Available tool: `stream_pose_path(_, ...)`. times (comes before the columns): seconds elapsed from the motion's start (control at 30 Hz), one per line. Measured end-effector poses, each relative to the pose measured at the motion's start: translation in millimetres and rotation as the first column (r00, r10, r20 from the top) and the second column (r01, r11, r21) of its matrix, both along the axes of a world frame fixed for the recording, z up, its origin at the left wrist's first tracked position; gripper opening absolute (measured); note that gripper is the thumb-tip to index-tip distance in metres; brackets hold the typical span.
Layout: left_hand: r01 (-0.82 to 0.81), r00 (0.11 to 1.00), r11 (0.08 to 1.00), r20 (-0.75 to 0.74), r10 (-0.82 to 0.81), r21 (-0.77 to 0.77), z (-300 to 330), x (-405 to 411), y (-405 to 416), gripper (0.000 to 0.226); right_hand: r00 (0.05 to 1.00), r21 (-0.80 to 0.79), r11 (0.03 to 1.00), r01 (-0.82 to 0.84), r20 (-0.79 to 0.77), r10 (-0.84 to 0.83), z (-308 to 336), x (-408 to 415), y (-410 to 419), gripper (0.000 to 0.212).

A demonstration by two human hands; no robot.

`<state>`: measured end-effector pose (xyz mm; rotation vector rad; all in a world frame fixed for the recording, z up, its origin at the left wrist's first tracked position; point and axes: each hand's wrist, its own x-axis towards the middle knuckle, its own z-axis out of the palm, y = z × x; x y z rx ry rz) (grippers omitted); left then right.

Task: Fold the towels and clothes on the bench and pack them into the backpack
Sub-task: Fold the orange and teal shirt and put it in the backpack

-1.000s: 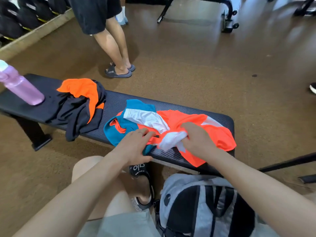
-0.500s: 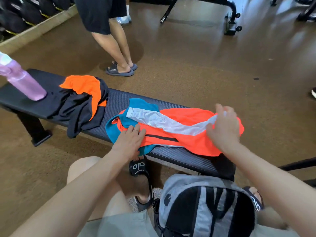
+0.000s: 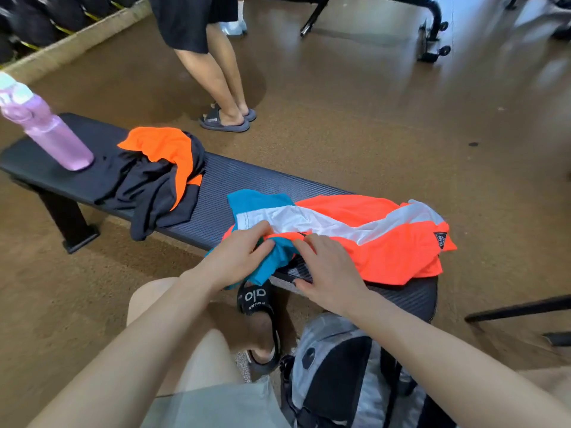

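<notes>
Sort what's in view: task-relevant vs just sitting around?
In the job:
- orange, white and teal garment, spread on the bench, gripped by left hand; right hand rests on it
- black and orange garment, crumpled, untouched
- grey backpack on the floor

Lying about:
- pink bottle upright on the bench end
- bystander's legs
- gym frame

Orange-teal-white garment (image 3: 370, 230) spread on bench (image 3: 247, 186); grey backpack (image 3: 336, 372) below.
</notes>
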<state>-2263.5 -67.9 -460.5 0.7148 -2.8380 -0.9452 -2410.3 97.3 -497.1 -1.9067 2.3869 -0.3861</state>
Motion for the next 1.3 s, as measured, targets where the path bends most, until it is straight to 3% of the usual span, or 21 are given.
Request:
stream_pose_path(0.13,-0.014,0.998,0.971,-0.059,0.029,0.238,7,1,2,0.016,0.987,-0.045,0.993,0.114,0.122,-0.107,2,1,-9,0.071)
stream_pose_path(0.27,-0.048,0.993,0.915,-0.078,0.086,0.400,25,1,6,0.023,0.948,-0.091,0.995,-0.050,0.310,0.076,14,1,-11,0.030)
stream_pose_path(0.33,-0.112,0.987,0.887,-0.055,0.153,0.447,30,5,1,0.034,0.836,-0.089,0.996,0.025,0.547,0.027,28,0,-7,0.024)
stream_pose_path(0.43,-0.104,0.993,0.866,0.001,0.119,0.489,32,22,-9,0.073,0.638,-0.078,0.977,0.199,0.767,-0.068,39,-14,-11,0.019)
stream_pose_path(0.53,-0.001,1.000,0.820,-0.004,0.004,0.572,32,36,-9,0.086,0.228,-0.071,0.929,0.363,0.974,-0.015,57,-29,-29,0.014)
stream_pose_path(0.6,0.029,0.999,0.833,0.009,-0.041,0.552,34,38,-1,0.084,0.085,-0.024,0.911,0.412,0.996,-0.012,77,-39,-36,0.023)
stream_pose_path(0.7,-0.001,1.000,0.918,-0.013,0.007,0.396,26,34,-1,0.052,0.014,0.053,0.940,0.338,0.998,-0.061,92,-55,-39,0.025)
stream_pose_path(0.73,-0.021,0.999,0.901,-0.016,0.031,0.433,28,33,-2,0.038,0.001,0.106,0.949,0.298,0.994,-0.111,96,-58,-39,0.027)
stream_pose_path(0.77,-0.026,0.999,0.841,-0.022,0.045,0.540,33,32,-2,0.025,-0.002,0.169,0.952,0.254,0.985,-0.174,98,-63,-40,0.031)
stream_pose_path(0.83,0.001,0.990,0.616,-0.090,0.113,0.788,51,31,-4,0.011,-0.017,0.274,0.943,0.189,0.961,-0.276,104,-75,-42,0.032)
stream_pose_path(0.93,0.026,0.917,0.299,-0.142,0.373,0.954,79,39,-27,0.022,-0.059,0.363,0.923,0.128,0.932,-0.358,116,-93,-51,0.026)
stream_pose_path(1.03,0.104,0.849,0.204,-0.193,0.491,0.973,90,37,-54,0.046,-0.028,0.424,0.904,0.054,0.906,-0.423,115,-104,-77,0.020)
stream_pose_path(1.1,0.056,0.720,0.155,-0.148,0.678,0.986,76,24,-67,0.020,0.023,0.453,0.890,0.052,0.890,-0.455,103,-102,-103,0.021)
stream_pose_path(1.13,0.010,0.653,0.134,-0.108,0.749,0.991,69,15,-72,0.023,0.102,0.441,0.893,0.091,0.887,-0.449,92,-101,-119,0.020)
stream_pose_path(1.17,-0.045,0.620,0.127,-0.071,0.782,0.991,56,8,-78,0.025,0.245,0.403,0.903,0.151,0.869,-0.429,80,-101,-134,0.019)
stream_pose_path(1.23,-0.177,0.648,0.144,0.006,0.761,0.974,31,-4,-89,0.026,0.529,0.276,0.930,0.245,0.766,-0.366,58,-102,-158,0.018)
stream_pose_path(1.3,-0.306,0.703,0.172,0.100,0.704,0.936,13,-10,-101,0.036,0.619,0.192,0.951,0.243,0.724,-0.304,39,-105,-175,0.022)
